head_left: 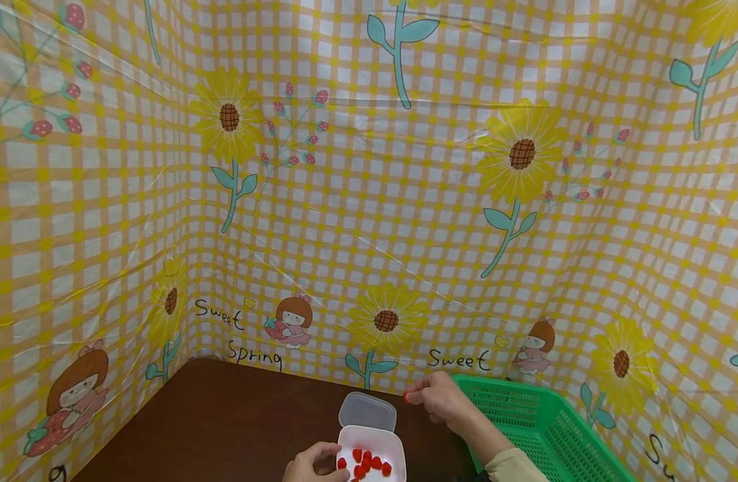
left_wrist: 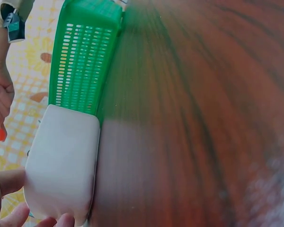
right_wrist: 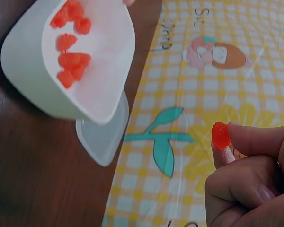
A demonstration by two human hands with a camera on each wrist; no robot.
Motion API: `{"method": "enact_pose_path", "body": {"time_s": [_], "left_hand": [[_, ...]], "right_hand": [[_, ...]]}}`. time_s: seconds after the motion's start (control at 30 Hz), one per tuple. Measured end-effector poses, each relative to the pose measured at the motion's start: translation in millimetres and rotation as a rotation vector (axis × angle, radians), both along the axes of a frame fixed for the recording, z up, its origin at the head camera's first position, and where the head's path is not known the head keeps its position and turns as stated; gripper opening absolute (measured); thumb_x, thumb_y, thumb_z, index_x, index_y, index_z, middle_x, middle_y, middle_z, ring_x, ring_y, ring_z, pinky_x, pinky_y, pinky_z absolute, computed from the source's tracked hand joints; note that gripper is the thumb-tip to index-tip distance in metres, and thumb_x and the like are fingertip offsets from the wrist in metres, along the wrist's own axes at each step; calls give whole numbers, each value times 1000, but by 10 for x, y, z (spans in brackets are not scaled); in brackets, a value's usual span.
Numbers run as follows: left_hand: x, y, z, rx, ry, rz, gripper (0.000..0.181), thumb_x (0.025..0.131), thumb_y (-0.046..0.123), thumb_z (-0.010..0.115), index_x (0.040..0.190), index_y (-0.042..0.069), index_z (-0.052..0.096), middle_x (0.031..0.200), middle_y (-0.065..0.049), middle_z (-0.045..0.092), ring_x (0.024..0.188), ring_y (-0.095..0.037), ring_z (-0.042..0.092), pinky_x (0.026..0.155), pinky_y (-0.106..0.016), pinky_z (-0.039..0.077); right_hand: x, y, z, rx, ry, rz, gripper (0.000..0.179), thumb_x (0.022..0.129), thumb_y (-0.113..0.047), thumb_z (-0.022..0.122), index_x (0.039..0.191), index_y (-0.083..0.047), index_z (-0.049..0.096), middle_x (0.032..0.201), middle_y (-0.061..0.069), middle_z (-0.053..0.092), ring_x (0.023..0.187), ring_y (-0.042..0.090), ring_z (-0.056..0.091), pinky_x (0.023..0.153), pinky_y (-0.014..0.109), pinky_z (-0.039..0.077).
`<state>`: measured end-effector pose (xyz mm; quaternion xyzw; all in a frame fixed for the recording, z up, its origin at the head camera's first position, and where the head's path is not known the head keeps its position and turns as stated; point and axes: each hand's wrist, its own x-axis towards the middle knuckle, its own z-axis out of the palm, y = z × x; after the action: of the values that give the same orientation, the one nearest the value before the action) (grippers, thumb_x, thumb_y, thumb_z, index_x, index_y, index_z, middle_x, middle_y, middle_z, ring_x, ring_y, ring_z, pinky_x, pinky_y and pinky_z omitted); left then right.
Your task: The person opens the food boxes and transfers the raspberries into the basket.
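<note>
Between thumb and forefinger, my right hand (head_left: 436, 399) pinches a small red raspberry (right_wrist: 220, 135), raised above the table and left of the green basket. The white plastic container (head_left: 390, 443) stands open on the table, with several more red raspberries (right_wrist: 72, 61) lying loose on its floor. At the container's left side, my left hand (head_left: 313, 463) holds the wall, thumb at the rim. In the left wrist view its fingertips (left_wrist: 66, 220) touch the near end of the container. A translucent lid (head_left: 367, 413) lies flat just behind the container.
A green perforated basket (head_left: 546, 405) stands at the right, close to my right forearm. The dark brown wooden table (head_left: 242, 422) ends at a hanging checked cloth (head_left: 369, 201) printed with sunflowers, which encloses the back and both sides.
</note>
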<state>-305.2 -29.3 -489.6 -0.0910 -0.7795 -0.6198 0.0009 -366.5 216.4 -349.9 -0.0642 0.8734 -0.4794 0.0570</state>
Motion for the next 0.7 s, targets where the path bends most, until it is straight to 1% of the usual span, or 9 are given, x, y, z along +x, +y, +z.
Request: {"method": "enact_pose_path", "body": {"time_s": [0.1, 0.17, 0.3, 0.33, 0.4, 0.47, 0.57, 0.6, 0.7], "left_hand": [[-1, -3, 16, 3, -14, -1, 44, 74, 31, 76, 107, 4, 63, 105, -20, 65, 88, -34, 66, 73, -46, 53], [-4, -5, 22, -2, -25, -1, 45, 74, 32, 76, 107, 4, 62, 105, -21, 65, 88, -34, 65, 73, -47, 53], [-3, -9, 27, -12, -37, 3, 46, 73, 33, 76, 107, 5, 62, 106, -20, 65, 88, -34, 65, 73, -47, 53], [-4, -10, 27, -13, -36, 3, 46, 73, 33, 77, 107, 5, 62, 106, -20, 65, 88, -34, 65, 73, -47, 53], [-4, -9, 27, -15, -34, 3, 47, 73, 33, 77, 107, 5, 62, 106, -20, 65, 88, -33, 65, 73, -47, 53], [-6, -8, 25, -18, -28, 4, 47, 74, 33, 76, 107, 4, 62, 106, -20, 65, 88, -33, 66, 73, -47, 53], [-8, -5, 19, -14, -28, 3, 47, 74, 33, 77, 107, 4, 62, 105, -20, 65, 87, -33, 66, 73, -47, 53], [-8, -5, 16, -10, -29, 0, 47, 73, 33, 77, 108, 3, 62, 105, -21, 65, 87, -33, 66, 73, -46, 53], [-9, -3, 2, 11, -34, -9, 49, 73, 33, 78, 108, 3, 62, 105, -21, 65, 88, -33, 66, 73, -46, 53]], "right_hand": [[-28, 85, 32, 8, 8, -32, 12, 84, -8, 63, 90, 1, 69, 47, -7, 31, 39, 6, 14, 37, 20, 19], [-43, 142, 55, 16, 10, -45, 12, 85, -7, 62, 90, 2, 68, 50, -8, 40, 40, 6, 13, 37, 20, 19], [-78, 266, 98, 40, 0, -89, 12, 86, -8, 61, 91, 1, 67, 51, -7, 41, 41, 7, 12, 38, 21, 19], [-86, 302, 106, 46, 1, -93, 12, 86, -8, 61, 92, 1, 67, 53, -7, 47, 41, 7, 12, 39, 21, 19], [-101, 377, 124, 59, -6, -110, 13, 86, -9, 61, 93, -1, 69, 46, -7, 37, 40, 7, 11, 38, 22, 19], [-108, 456, 141, 64, -9, -107, 15, 87, -9, 60, 95, 0, 68, 49, -7, 44, 40, 7, 11, 38, 22, 20], [-120, 570, 161, 59, -23, -107, 16, 87, -9, 60, 97, 0, 68, 45, -7, 35, 39, 7, 10, 38, 22, 21], [-123, 610, 164, 47, -25, -100, 12, 87, -8, 59, 90, 1, 67, 49, -8, 41, 39, 7, 10, 39, 23, 21], [-144, 720, 165, 39, -34, -86, 18, 87, -7, 59, 69, -7, 59, 44, -7, 35, 39, 7, 10, 39, 23, 21]]}}
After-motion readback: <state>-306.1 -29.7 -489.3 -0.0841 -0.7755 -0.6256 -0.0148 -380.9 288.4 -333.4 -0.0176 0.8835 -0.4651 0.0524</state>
